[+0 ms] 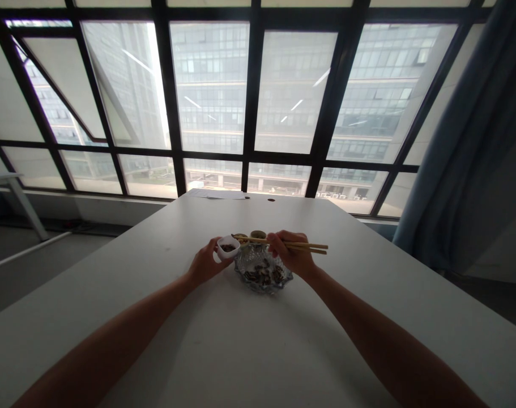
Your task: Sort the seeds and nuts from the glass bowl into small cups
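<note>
Head view: two bare hands are shown above a white tabletop (pixel 241 351), with a clear, scalloped bowl (pixel 263 287) taken as the clock center. At 10 o'clock, a small white cup (pixel 229 254) holding dark bits is grasped by the fingers of the left hand (pixel 204 264). At 1 o'clock, a pair of wooden chopsticks (pixel 306 247) is gripped in the closed fingers of the right hand (pixel 292 252); the tips are directed toward 10 o'clock, at the cup's upper rim. Whether anything is pinched by the tips cannot be told. Dark, elongated pieces (pixel 264 275) are contained in the bowl, which is rested on the tabletop. Two small containers are seen behind it: one greenish (pixel 258 234) at 12 o'clock, one partly hidden by the chopsticks (pixel 242 241) at 11 o'clock. White sheets (pixel 224 194) are laid at the far edge.
</note>
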